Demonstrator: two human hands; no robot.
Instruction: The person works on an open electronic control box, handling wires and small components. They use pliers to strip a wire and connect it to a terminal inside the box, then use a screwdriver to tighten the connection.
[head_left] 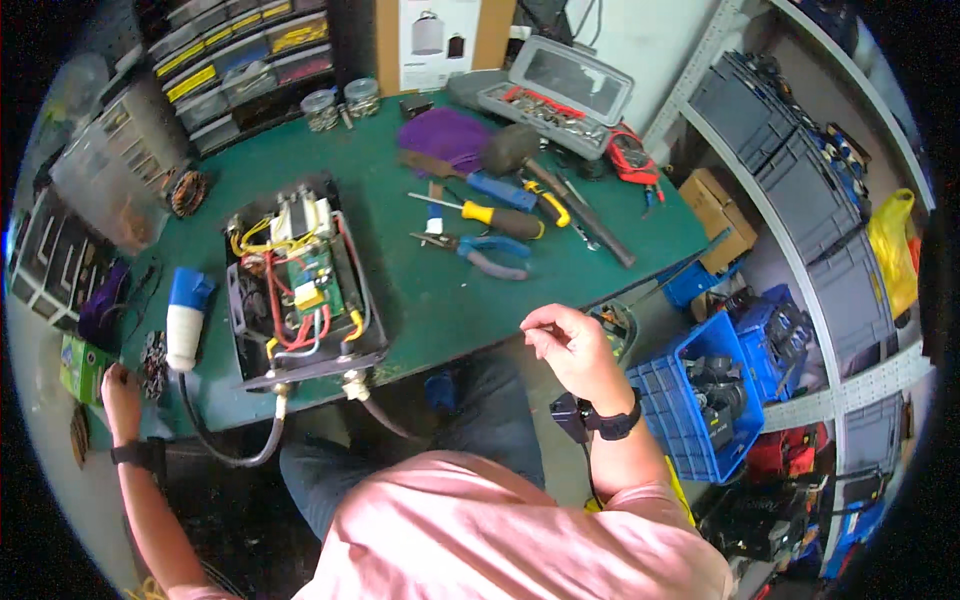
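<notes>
An opened electrical unit (300, 290) with a dark metal case, a green circuit board and red, yellow and grey wires lies on the green bench. Two cables leave its near end; a blue-and-white industrial plug (186, 315) stands left of it on a black cable. At the bench's left edge my left hand (122, 402) is closed, beside a small heap of screws (153, 362) and a green box (84, 368). My right hand (568, 348) hovers off the near right edge, its fingertips pinched together. Whatever either hand holds is too small or hidden.
Right of the unit lie pliers (490, 256), a yellow-and-black screwdriver (500, 218), a mallet (590, 220) and a purple cloth (445, 140). Behind them are an open grey case (560, 95) and a red multimeter (632, 155). A blue crate (690, 400) and shelving stand at right.
</notes>
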